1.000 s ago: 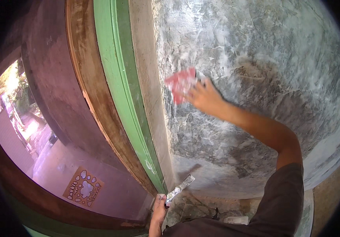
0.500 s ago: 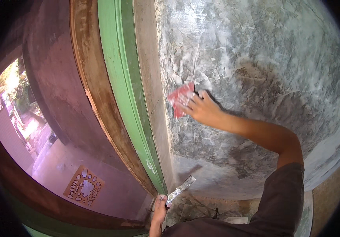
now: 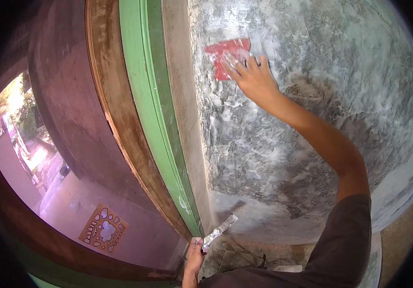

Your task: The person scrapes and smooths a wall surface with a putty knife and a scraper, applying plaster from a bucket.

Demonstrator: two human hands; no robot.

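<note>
My right hand [image 3: 257, 82] is stretched up against the patchy grey wall [image 3: 264, 158], closed on a red plastic putty spreader [image 3: 226, 47]. White paste coats the fingers and parts of the spreader, whose wide edge lies on the wall near its left border. Low in the view, my left hand [image 3: 194, 258] is wrapped round the handle of a putty knife [image 3: 220, 231]. The knife's blade, smeared with white paste, points up and to the right, apart from the wall's upper part. Most of its handle is hidden in the fingers.
Left of the wall runs a green door frame [image 3: 144, 86] with a brown wooden edge [image 3: 113, 96]. Beyond it lies a room with a brown patterned mat [image 3: 104, 228] on the floor. A whitish flat object [image 3: 288, 269] sits on the floor below, partly hidden by my body.
My right hand has slid the red spreader upward along the wall, the arm reaching higher. My left hand and the putty knife have hardly moved.
</note>
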